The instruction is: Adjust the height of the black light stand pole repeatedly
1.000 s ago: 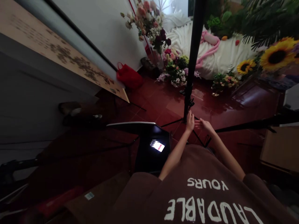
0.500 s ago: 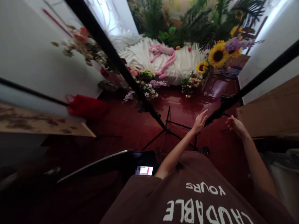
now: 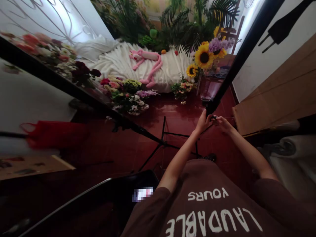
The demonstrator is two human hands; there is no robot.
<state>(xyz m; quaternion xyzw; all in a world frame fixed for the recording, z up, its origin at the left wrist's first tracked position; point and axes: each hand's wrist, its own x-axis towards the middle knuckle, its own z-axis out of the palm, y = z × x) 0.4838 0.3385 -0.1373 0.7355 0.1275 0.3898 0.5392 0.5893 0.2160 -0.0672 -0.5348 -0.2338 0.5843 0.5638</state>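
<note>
A black stand pole [image 3: 229, 74] slants down from the upper right toward my hands. My left hand [image 3: 202, 122] is closed around its lower end, just below a dark clamp. Close beside it, my right hand [image 3: 223, 125] pinches a small dark knob [image 3: 214, 117] on the side of the pole. Part of the grip is hidden behind the fingers. The pole's thin legs stand on the red tiled floor [image 3: 128, 141].
A second black pole [image 3: 81, 93] crosses the left side. A black two-pin plug [image 3: 278, 29] hangs at upper right. Flower bunches [image 3: 130, 95], sunflowers [image 3: 204, 57] and a pink plush toy [image 3: 150, 57] on white cloth lie ahead. A red bag [image 3: 54, 133] is left, a cardboard panel [image 3: 278, 89] right.
Both hands have come together at the pole; the left has closed on it and the right on its knob. The view has shifted, and a hanging plug shows at upper right.
</note>
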